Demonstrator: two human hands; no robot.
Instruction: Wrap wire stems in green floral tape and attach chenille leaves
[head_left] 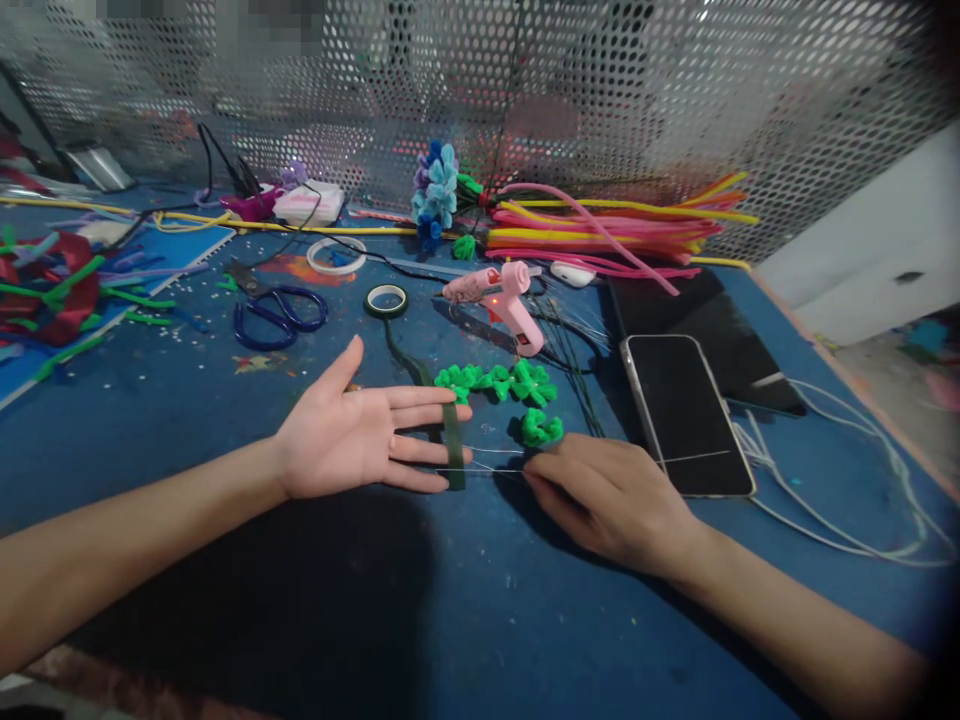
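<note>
My left hand [360,430] lies palm up with its fingers stretched out. A strip of dark green tape [454,445] runs across its fingertips. Thin pale strands [491,470] stretch from there to my right hand [607,495], whose fingers are pinched together on them. Just beyond the fingers sit green fuzzy flower shapes [531,382], with a single green curl [541,428] nearer my right hand. A roll of dark green tape [385,300] lies farther back, its loose end trailing toward my left hand.
Behind are a pink glue gun [499,298], blue-handled scissors [274,308], a white ring [336,256], a blue flower bunch [435,195] and pink and yellow fuzzy stems [600,235]. A phone [686,410] and white cable [847,545] lie right; coloured scraps [60,290] lie left.
</note>
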